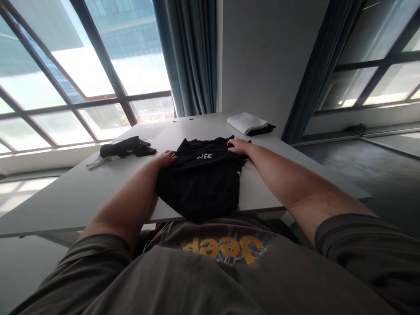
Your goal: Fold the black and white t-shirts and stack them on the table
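Observation:
A black T-shirt (201, 179) with small white lettering lies on the white table (82, 192) right in front of me, its near end hanging over the table's front edge. My left hand (166, 158) rests on the shirt's far left corner, fingers curled onto the cloth. My right hand (239, 146) lies on the shirt's far right corner, fingers closed on the fabric edge. Both forearms reach out along the shirt's two sides.
A crumpled black garment (126, 147) lies on a flat sheet at the table's left. A folded white cloth (246, 122) on top of a dark one sits at the far right corner. Windows and blue curtains stand behind the table.

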A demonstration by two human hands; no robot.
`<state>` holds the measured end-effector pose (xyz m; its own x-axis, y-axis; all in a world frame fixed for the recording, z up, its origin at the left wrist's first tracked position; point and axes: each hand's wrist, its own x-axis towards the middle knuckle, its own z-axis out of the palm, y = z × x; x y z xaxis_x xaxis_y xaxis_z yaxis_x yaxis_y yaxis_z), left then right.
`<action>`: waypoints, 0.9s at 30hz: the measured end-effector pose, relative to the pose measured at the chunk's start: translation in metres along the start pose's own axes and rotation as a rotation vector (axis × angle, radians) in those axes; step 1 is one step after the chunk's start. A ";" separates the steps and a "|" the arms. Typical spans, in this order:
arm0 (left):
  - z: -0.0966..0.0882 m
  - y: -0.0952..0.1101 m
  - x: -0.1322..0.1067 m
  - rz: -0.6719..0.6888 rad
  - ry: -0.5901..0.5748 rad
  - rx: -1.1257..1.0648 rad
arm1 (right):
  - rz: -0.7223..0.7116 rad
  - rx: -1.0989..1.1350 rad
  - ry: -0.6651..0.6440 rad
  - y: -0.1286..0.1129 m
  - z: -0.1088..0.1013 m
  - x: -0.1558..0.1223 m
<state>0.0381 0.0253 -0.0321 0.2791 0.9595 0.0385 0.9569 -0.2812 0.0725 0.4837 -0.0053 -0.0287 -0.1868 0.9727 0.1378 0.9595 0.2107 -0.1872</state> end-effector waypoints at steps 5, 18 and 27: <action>-0.001 0.000 -0.001 -0.002 0.003 -0.001 | 0.004 0.005 -0.001 0.001 0.000 0.001; -0.006 0.004 -0.005 0.006 -0.008 -0.014 | 0.011 0.010 -0.004 0.002 -0.002 0.000; -0.008 0.006 -0.006 -0.003 -0.021 -0.026 | -0.001 -0.005 0.004 0.004 0.000 0.003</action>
<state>0.0413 0.0174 -0.0244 0.2785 0.9603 0.0170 0.9553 -0.2788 0.0982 0.4865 -0.0021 -0.0291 -0.1865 0.9722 0.1415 0.9604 0.2107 -0.1821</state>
